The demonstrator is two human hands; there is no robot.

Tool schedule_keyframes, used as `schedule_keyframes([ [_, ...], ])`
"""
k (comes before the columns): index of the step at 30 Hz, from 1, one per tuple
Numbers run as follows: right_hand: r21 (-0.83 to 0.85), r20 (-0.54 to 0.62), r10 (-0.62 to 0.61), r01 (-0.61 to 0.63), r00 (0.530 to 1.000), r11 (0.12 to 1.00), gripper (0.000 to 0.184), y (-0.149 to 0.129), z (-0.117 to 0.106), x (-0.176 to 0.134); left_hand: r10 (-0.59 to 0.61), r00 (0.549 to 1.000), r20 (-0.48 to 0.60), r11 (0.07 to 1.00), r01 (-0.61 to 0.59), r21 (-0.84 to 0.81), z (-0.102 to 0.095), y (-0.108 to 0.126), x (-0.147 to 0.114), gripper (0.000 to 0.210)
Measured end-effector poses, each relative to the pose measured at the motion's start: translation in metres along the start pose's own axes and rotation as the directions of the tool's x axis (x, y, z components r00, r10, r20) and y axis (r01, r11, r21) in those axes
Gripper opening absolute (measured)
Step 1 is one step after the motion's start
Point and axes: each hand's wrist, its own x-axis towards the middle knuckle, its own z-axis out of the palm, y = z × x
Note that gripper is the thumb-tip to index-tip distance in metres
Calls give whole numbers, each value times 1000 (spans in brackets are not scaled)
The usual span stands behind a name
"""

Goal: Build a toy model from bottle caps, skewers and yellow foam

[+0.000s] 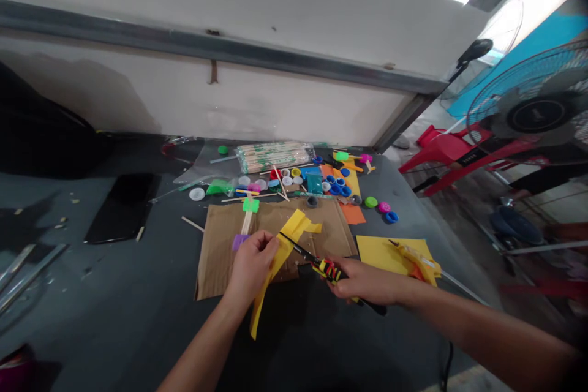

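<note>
My left hand (pixel 252 263) pinches a long strip of yellow paper (pixel 263 303) between thumb and fingers above a brown cardboard piece (pixel 218 242). From the right, my right hand (pixel 356 280) is closed around scissors (pixel 328 269) with black, yellow and red handles. Their dark blades reach left onto the paper beside my left fingertips; whether they cut into it cannot be made out. Just past my left hand, a small stick piece (pixel 247 220) with a green cap (pixel 250 205) and a purple cap (pixel 239 241) lies on the cardboard.
Behind the cardboard are bottle caps (pixel 337 185), loose sticks and a bag of wooden sticks (pixel 274 157). A yellow glue gun (pixel 420 262) rests on a yellow sheet (pixel 372 252) at right. A black phone (pixel 120 208) lies left. A fan (pixel 535 113) stands beyond the table.
</note>
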Motion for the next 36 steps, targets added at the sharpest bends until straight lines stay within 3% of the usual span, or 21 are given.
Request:
schedule_keyframes([
  [12,50,-71,67,-63,995,997,26,14,6,4,-11,1000,-24,1000,11,-14,4,1,4,24],
  [24,101,-51,101,-96,994,990,24,3,7,3,-29,999,-16,999,28,-33,5,3,4,24],
  [29,209,-108,60,-37,992,977,27,13,3,-9,45,992,-114,985,-63,-161,-13,11,-10,26],
  [33,312,-195,21,42,981,949,31,25,-5,-20,131,958,-257,948,-197,-251,-27,38,-22,25],
  [36,389,-237,20,76,971,918,32,30,-6,-22,228,951,-209,919,-281,-278,-21,61,-8,20],
])
